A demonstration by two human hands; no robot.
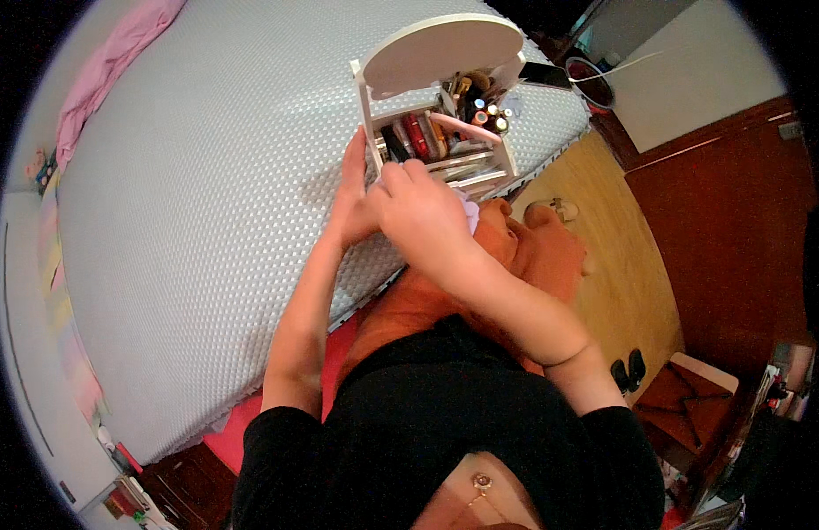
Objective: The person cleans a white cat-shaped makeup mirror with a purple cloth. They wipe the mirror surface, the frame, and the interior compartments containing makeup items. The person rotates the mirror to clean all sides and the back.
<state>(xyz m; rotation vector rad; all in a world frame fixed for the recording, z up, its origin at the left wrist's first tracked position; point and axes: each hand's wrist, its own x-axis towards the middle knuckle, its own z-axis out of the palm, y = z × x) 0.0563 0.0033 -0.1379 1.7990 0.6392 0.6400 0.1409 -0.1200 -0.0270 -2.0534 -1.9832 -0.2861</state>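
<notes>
A white makeup organizer box (pixel 507 159) with a raised, round-topped lid (pixel 445 55) stands on the bed near its edge. Several cosmetic tubes, among them a red one (pixel 415 134), lie in its main compartment, with a pink flat piece (pixel 465 128) slanting over them. Makeup brushes (pixel 477 85) and capped bottles (pixel 491 115) fill the right side. My left hand (pixel 352 201) lies along the box's left side, fingers stretched. At the front left corner, my right hand (pixel 420 212) has its fingers curled in; what they hold is hidden. Pale lilac cloth (pixel 470 214) peeks out beside it.
A quilted grey-white cover (pixel 197 221) spreads over the bed. Beyond the box lie a dark phone (pixel 545 76) and a round bin (pixel 591 84). My orange-clad legs (pixel 498 243) are close below the box. Pink fabric (pixel 109 75) runs along the far left edge.
</notes>
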